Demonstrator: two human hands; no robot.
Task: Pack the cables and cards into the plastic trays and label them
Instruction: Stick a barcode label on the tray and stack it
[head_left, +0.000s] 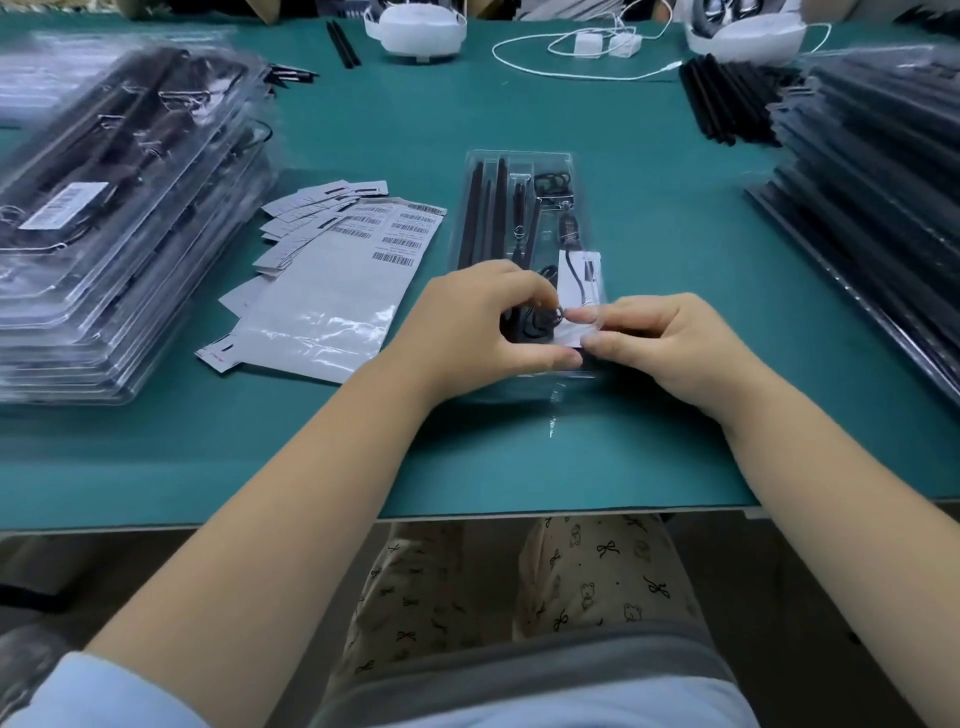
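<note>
Packing step: clear plastic tray (519, 161) at worktop (519, 467) centre; left hand (483, 317) and right hand (670, 348) together, pinching white card (582, 291) over black cable (540, 319) at tray's 6 o'clock end; next, likely seat card flat, then label.

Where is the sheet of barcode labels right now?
In the head view, the white sheet of barcode labels lies on the green table, left of the clear plastic tray, right of the stack of packed trays.

White lamps (414, 28) and charger cord (587, 49) lie on green mat (363, 130).
</note>
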